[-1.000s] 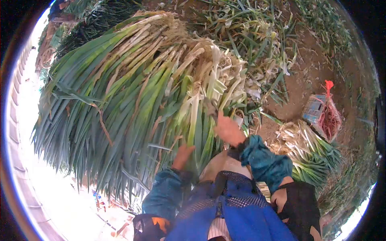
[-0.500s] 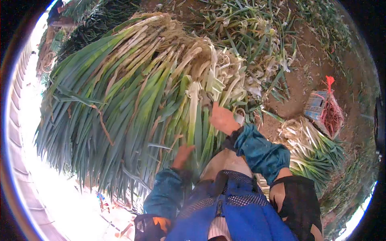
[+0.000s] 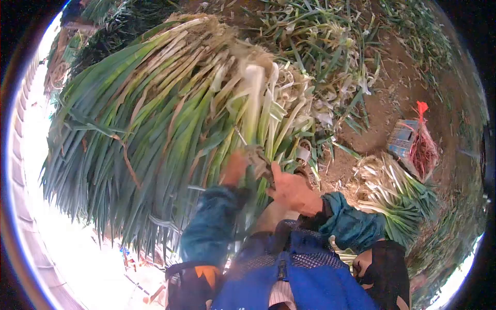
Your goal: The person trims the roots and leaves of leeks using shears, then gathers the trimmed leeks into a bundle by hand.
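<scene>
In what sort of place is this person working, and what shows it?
Probably a farm or produce-handling spot: there is a large heap of leek-like vegetables, a smaller pile of them, and leaf scraps strewn over bare earth.

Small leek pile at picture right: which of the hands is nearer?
Right. The right hand is picture-left of the small leek pile, apart from it; the left hand is farther left.
</scene>
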The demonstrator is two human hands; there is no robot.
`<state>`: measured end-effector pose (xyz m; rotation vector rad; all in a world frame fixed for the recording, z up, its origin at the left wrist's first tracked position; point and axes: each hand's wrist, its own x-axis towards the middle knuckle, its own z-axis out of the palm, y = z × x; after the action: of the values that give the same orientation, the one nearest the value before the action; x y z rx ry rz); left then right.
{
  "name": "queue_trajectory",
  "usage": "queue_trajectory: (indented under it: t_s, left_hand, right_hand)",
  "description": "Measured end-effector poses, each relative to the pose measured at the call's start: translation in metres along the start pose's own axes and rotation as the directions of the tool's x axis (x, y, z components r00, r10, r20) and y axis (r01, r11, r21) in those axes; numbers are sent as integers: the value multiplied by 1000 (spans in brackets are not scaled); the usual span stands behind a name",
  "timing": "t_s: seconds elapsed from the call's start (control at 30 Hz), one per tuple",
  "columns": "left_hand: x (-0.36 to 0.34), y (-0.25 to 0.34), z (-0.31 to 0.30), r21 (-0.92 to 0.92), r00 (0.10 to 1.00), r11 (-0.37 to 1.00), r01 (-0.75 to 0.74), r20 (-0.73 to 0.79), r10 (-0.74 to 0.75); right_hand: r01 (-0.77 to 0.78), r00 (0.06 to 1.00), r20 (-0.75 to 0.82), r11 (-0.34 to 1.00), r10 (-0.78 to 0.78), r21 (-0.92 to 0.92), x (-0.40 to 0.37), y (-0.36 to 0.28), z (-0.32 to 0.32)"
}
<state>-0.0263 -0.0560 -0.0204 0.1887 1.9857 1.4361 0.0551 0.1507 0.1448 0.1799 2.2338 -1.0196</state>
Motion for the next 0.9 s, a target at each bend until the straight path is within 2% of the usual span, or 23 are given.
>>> queue_trajectory:
  t_s: [0.03,0.07,0.1,0.13,0.17,0.2,0.23,0.27,0.3,0.37,0.47,0.57,0.67,0.77,0.87,0.9]
  left_hand:
    - [9,0,20,107,996,990,-93,-2,94]
    - [13,1,37,214,982,959,-186,8,188]
    - [7,0,49,333,994,937,-109,5,114]
    - [-2,1,59,447,999,894,-34,-8,42]
    - [-9,2,63,552,999,832,45,-29,-34]
    - [-13,2,57,713,999,699,-50,43,28]
    - [-16,0,49,781,986,619,-82,-27,165]
    - [-14,-1,38,845,946,525,-105,-79,316]
    - [-11,0,25,900,879,423,-107,-113,462]
    - [6,12,-9,838,879,542,67,-307,366]
    - [7,14,-26,919,832,362,159,-322,452]
    - [18,21,-27,948,906,183,262,-307,293]
    - [36,17,-22,920,905,164,356,-383,185]
    - [37,-3,-21,913,924,152,378,-364,-112]
    - [-2,-15,-4,957,962,189,219,-245,123]
    - [-8,-13,0,925,962,293,240,-268,58]
  right_hand:
    - [5,999,35,1000,-5,0,8,9,6]
    - [87,992,-93,996,-87,-4,20,42,9]
    - [165,961,-220,986,-167,-30,32,75,12]
    - [-194,960,-212,980,181,-42,41,75,-1]
    - [-173,961,-224,985,163,-22,38,77,-6]
    - [-155,962,-227,988,151,1,31,82,-7]
    - [-140,962,-232,990,142,26,25,81,-10]
    - [-189,967,-181,982,181,-25,21,70,-4]
    - [-129,981,-146,992,128,2,17,60,5]
    - [-8,997,-81,998,14,65,8,43,26]
    - [169,976,-147,985,-161,44,14,41,61]
    - [63,997,-56,998,-62,19,21,35,55]
    - [286,942,-209,954,-263,91,3,46,58]
    - [173,980,-119,977,-159,121,-5,45,52]
    - [88,994,-70,985,-78,151,-14,37,44]
    - [97,993,-82,985,-85,145,-18,38,45]
